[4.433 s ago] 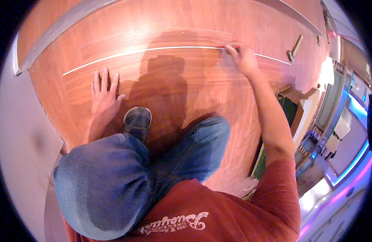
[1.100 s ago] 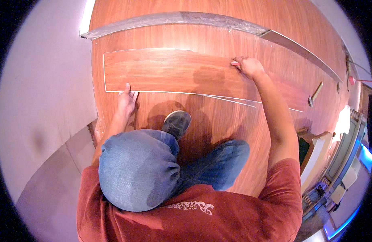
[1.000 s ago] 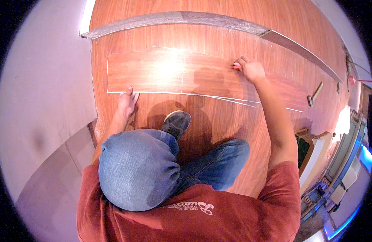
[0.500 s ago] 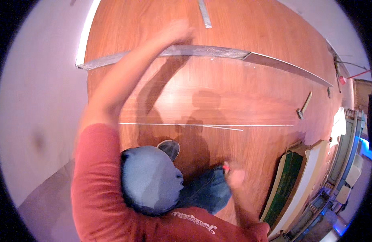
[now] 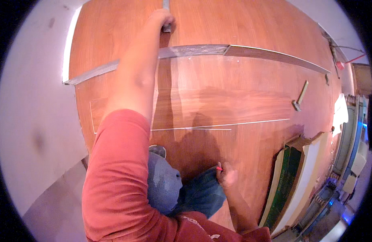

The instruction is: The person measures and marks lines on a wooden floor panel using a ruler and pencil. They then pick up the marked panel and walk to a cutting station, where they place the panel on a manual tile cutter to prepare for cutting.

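In the head view, the left hand (image 5: 163, 19) was stretched across the grey ledge (image 5: 194, 51), its fingers closed on a flat grey strip (image 5: 166, 29) that showed above and below them. The right hand (image 5: 227, 176) was near the knee, its fingers pinched narrowly around a small red tool (image 5: 220, 168), its kind too small to tell. The wood-grain planks (image 5: 242, 105) lay on the floor between ledge and person, their pale near edges at a slight angle; the hammer (image 5: 301, 97) rested beyond their right end. The step seemed to be fetching the strip; the next move called for a firm grip and lifting it clear of the ledge.
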`<control>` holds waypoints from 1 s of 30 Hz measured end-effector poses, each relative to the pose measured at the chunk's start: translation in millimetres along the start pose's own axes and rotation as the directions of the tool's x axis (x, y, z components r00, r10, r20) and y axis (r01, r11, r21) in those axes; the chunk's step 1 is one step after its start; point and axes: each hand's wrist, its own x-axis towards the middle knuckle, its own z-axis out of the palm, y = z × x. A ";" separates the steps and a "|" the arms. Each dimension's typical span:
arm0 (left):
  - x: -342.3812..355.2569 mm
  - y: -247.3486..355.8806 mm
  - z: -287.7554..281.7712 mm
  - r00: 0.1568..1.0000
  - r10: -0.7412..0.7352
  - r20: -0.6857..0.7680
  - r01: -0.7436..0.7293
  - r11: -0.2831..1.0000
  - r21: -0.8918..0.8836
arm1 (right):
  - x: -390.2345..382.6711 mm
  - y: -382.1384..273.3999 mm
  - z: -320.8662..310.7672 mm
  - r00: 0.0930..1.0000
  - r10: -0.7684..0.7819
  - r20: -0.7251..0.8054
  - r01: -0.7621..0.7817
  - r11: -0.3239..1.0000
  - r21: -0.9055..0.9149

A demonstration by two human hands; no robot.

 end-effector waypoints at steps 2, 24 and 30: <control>-3.4 -77.5 -26.3 0.991 0.038 0.125 0.012 0.925 -0.379 | 8.0 -13.3 8.5 0.991 -0.122 -0.050 0.126 0.988 0.089; -525.5 -205.6 71.8 0.856 0.495 -0.150 -0.342 0.323 -0.883 | 51.7 -313.3 19.1 0.831 -0.503 0.238 0.370 0.819 0.438; -540.7 -271.4 41.2 0.981 0.090 -0.175 -0.196 0.524 -0.829 | 65.0 -294.5 43.2 0.785 -0.387 0.485 0.154 0.879 0.452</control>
